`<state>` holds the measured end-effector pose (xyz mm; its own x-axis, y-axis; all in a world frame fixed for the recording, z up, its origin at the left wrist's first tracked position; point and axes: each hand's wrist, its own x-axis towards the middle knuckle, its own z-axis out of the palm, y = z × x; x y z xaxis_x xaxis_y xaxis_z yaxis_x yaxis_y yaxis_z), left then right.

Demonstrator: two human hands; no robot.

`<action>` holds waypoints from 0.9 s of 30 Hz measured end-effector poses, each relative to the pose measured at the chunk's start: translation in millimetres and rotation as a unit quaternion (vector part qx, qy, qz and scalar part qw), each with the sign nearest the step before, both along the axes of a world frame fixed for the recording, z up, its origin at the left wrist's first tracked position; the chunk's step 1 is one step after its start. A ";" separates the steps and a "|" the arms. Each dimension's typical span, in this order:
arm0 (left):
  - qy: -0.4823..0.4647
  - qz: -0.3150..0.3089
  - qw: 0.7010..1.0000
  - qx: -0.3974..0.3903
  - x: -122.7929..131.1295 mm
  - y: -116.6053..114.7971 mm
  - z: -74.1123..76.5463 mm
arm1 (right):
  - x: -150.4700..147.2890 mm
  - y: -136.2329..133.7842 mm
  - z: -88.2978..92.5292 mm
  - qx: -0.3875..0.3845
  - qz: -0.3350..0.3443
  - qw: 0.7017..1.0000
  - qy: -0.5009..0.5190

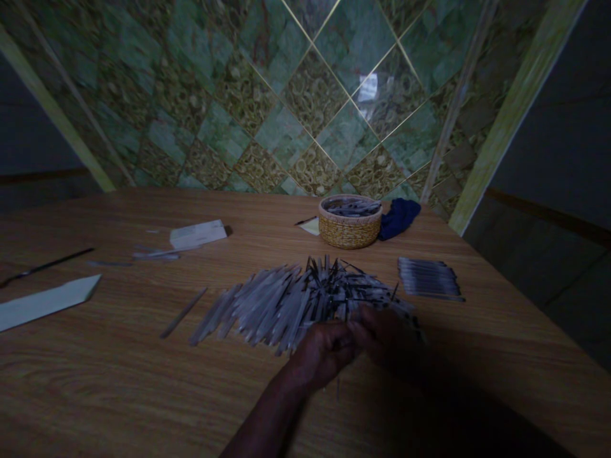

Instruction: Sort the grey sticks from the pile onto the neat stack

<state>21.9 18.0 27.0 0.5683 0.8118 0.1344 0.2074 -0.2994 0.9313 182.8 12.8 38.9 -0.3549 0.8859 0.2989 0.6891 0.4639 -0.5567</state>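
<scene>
My left hand (324, 353) and my right hand (382, 334) meet at the near edge of a heap of slim translucent sticks (267, 308). The fingers of both are closed and pressed together. Whatever they pinch is too small and dark to make out, though a thin sliver (338, 387) shows just below them. Many dark ends and thin dark pieces stick out at the heap's right half. To the right of the hands lies a neat row of similar sticks with dark tips (429, 278).
A woven basket (350, 232) holding more sticks stands at the back, beside a dark blue cloth (401, 216). Leftward lie a white box (198, 234), a few loose sticks (155, 254), a dark thin rod (52, 264) and a pale flat strip (48, 302). A tiled wall (305, 95) rises behind.
</scene>
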 end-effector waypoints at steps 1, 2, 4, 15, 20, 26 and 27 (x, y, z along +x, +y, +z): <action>-0.004 -0.014 1.000 -0.005 -0.2 -0.7 2.7 | -0.2 -1.2 -2.6 0.007 -0.003 1.000 -0.022; -0.010 -0.029 0.999 -0.010 -0.4 -1.4 5.3 | -0.5 -2.5 -4.9 0.014 -0.004 0.999 -0.039; -0.022 -0.058 0.998 -0.022 -0.9 -2.8 9.2 | -1.4 -5.1 -7.9 0.031 -0.005 0.998 -0.059; 0.035 -0.079 0.996 0.014 -5.5 -3.6 6.7 | -3.2 -7.1 -17.0 0.078 0.020 0.994 -0.068; 0.056 -0.065 0.995 0.046 -3.9 -6.4 9.6 | -1.6 -7.6 -18.0 0.077 0.016 0.995 -0.068; 0.035 -0.049 0.997 0.047 -1.8 -8.3 12.5 | -2.4 -8.8 -19.8 0.074 0.012 0.996 -0.052; 0.032 -0.047 0.997 0.044 -2.0 -8.0 12.0 | -2.9 -8.3 -20.1 0.074 0.010 0.996 -0.050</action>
<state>19.8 10.0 39.0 0.6513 0.7409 0.1642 0.2331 -0.4012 0.8858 179.8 4.5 18.9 -0.4056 0.8277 0.3879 0.7275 0.5492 -0.4113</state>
